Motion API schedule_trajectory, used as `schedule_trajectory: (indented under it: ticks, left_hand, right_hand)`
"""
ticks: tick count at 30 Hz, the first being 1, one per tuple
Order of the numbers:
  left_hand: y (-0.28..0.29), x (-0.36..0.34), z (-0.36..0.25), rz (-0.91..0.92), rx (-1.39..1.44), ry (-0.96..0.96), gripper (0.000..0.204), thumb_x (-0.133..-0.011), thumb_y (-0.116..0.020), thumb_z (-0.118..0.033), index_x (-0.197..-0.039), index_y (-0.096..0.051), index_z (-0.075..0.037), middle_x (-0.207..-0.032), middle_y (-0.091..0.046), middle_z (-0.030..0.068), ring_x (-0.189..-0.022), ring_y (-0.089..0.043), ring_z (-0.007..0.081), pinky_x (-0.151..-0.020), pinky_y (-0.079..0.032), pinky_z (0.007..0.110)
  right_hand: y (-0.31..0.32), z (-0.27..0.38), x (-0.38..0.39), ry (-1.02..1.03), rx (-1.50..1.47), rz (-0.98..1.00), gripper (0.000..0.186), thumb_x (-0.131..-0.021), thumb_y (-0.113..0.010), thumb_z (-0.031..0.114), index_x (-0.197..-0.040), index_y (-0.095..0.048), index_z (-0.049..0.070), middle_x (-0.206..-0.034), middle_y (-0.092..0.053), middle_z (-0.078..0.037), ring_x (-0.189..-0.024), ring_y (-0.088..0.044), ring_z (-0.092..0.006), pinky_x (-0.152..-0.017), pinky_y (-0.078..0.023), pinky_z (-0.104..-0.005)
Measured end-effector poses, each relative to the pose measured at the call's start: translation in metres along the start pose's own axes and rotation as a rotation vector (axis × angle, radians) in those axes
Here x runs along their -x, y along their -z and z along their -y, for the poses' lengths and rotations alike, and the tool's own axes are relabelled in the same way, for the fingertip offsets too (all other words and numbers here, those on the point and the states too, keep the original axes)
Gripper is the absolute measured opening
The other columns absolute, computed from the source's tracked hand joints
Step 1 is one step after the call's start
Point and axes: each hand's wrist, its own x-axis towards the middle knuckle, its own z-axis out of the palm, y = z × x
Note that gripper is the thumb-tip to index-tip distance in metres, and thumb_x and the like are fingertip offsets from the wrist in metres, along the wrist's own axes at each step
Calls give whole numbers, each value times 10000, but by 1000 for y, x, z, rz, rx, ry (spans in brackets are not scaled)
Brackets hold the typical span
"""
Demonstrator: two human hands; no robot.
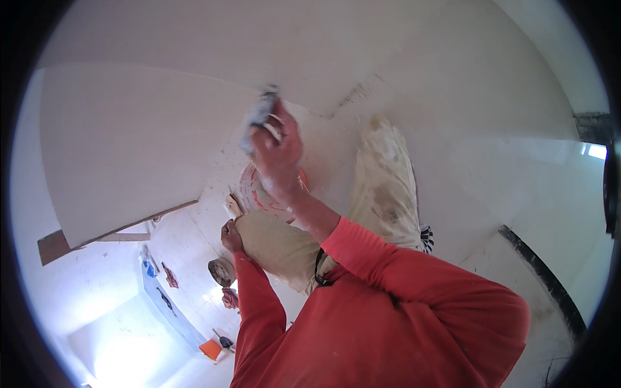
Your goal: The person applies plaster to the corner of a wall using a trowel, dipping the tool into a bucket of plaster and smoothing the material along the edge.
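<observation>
My right hand (278, 152) is raised in front of the pale wall, its fingers closed round a grey-white trowel (262, 116) that is smeared by motion. Below it stands a white bucket with red markings (249, 187), partly covered by that hand and my forearm. My left hand (231, 237) is beside my bent knee, with its fingers curled; whatever may be in them cannot be made out. Just above this hand lies a small tan piece (233, 205), next to the bucket.
A large pale panel or wall section (129, 149) with a brown lower edge is at the left. A round container (222, 272), a reddish cloth (229, 298) and an orange object (210, 350) lie at the lower left. A dark curved strip (543, 278) runs along the right.
</observation>
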Motion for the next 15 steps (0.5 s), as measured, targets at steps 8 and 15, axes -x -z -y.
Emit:
schedule_trajectory:
  ticks: [8,15]
  left_hand:
    - [-3,4,-1,8,-3,-5,350,-898,-640,-365,-1032,-760,-64,-954,-752,115,-881,-697,244,-812,-527,383]
    - [2,2,15,-51,-52,-99,353,-924,-626,-371,-1085,-748,-81,-966,-744,147,-877,-702,283,-823,-530,396]
  right_hand:
    - [-18,-20,-22,128,90,-35,681,-808,-752,43,-1401,-416,30,-1273,-487,-105,-1151,-544,-200,-914,-522,-347]
    - [23,63,-74,941,760,585,767,-715,-727,71,-1442,-481,89,-1302,-532,-157,-1194,-500,-344,-1011,-448,-456]
